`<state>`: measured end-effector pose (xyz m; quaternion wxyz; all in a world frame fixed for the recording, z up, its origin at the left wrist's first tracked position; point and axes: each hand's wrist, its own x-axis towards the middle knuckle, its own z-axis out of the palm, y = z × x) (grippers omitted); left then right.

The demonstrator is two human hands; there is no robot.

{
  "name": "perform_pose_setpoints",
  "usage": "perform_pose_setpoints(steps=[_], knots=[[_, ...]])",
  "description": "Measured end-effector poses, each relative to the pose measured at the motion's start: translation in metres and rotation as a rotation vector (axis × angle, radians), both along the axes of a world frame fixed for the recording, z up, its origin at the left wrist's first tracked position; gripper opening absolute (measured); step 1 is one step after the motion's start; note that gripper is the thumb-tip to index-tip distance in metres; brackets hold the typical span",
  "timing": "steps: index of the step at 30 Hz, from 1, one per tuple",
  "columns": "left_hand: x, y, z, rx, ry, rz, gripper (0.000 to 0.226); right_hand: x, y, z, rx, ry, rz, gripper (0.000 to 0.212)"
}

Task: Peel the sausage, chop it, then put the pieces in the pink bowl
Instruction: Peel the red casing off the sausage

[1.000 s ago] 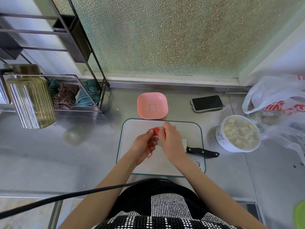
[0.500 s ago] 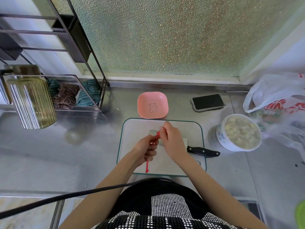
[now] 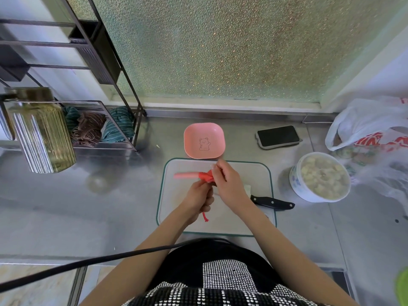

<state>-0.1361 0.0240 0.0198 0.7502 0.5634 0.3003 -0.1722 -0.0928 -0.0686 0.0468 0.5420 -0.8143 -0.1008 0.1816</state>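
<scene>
A pink sausage [image 3: 185, 175] sticks out to the left above the white cutting board [image 3: 247, 219], its bare flesh showing. Bunched red casing [image 3: 205, 176] covers its right end. My right hand [image 3: 229, 184] pinches that casing from the right. My left hand [image 3: 199, 196] grips below it, fingers curled, and a red strip of casing [image 3: 204, 216] hangs from the fist. The pink bowl [image 3: 204, 140] with a bear drawing stands empty just beyond the board. A black-handled knife [image 3: 272, 203] lies on the board's right edge, its blade partly hidden behind my right wrist.
A white tub of pale food pieces [image 3: 321, 176] stands right of the board. A phone [image 3: 278, 136] lies behind it, plastic bags [image 3: 371, 131] at the far right. A glass jar [image 3: 42, 133] and a black rack with cloths [image 3: 99, 127] occupy the left. A black cable [image 3: 88, 262] crosses below.
The casing has been drawn back toward the right, and the bare pink sausage now shows, sticking out to the left. Both hands have stayed over the board's middle.
</scene>
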Motion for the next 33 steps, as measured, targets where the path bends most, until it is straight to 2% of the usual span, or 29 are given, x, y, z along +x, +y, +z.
perform_pose_setpoints(steps=[8,13,15,19,24,29,33], knots=[[0.001,0.008,0.0,-0.35,0.041,0.226,0.027,-0.003,0.001,-0.002,0.064,0.057,-0.134,0.025],[0.001,0.009,0.003,-0.519,0.04,0.306,0.047,-0.007,0.006,0.001,0.053,0.083,-0.094,0.026],[0.001,0.009,0.004,-0.538,0.036,0.315,0.046,-0.007,0.007,-0.001,0.036,0.065,-0.09,0.027],[0.002,0.007,0.002,-0.42,0.043,0.323,0.042,-0.01,0.008,-0.003,-0.01,0.013,-0.032,0.03],[-0.003,0.005,0.001,0.003,-0.041,0.116,0.037,-0.015,0.007,-0.004,-0.008,-0.032,0.051,0.025],[-0.006,0.003,0.0,0.159,-0.106,0.007,0.032,-0.008,0.004,0.0,0.053,-0.001,0.036,0.028],[-0.005,0.001,0.001,0.274,-0.142,0.048,0.03,-0.011,0.004,0.0,0.053,0.0,0.087,0.028]])
